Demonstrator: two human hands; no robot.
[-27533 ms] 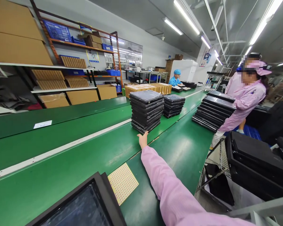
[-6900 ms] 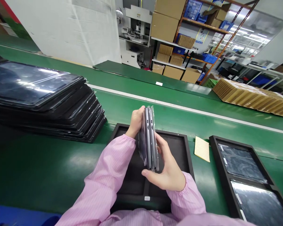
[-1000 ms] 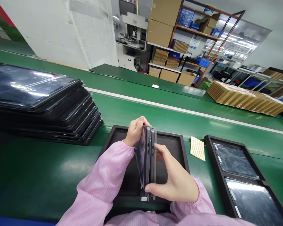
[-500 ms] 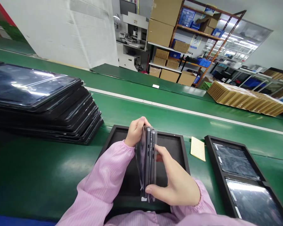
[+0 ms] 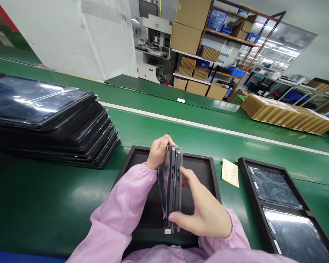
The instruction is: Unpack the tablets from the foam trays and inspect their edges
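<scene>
Two dark tablets [image 5: 175, 182] stand on edge, side by side, with clear film over their faces and port slots along the upper edge. My left hand [image 5: 158, 151] is closed round their far end. With the thumb at the near end and fingers on the right face, my right hand [image 5: 205, 210] grips the same pair. Beneath them lies a black tray [image 5: 201, 166] with a raised rim. Whether the tablets' lower edges touch the tray is hidden. A small white label [image 5: 167, 231] shows at the tray's near side.
At the left rises a tall stack of black trays with film-covered screens [image 5: 44, 102]. On the right, a two-compartment black tray [image 5: 260, 201] holds two screens. A yellow dotted card [image 5: 230, 172] lies between trays. Cardboard dividers [image 5: 285, 113] sit across the green bench [image 5: 142, 126].
The two tablets have tilted very slightly within my hands. Both hands keep their hold and have hardly moved.
</scene>
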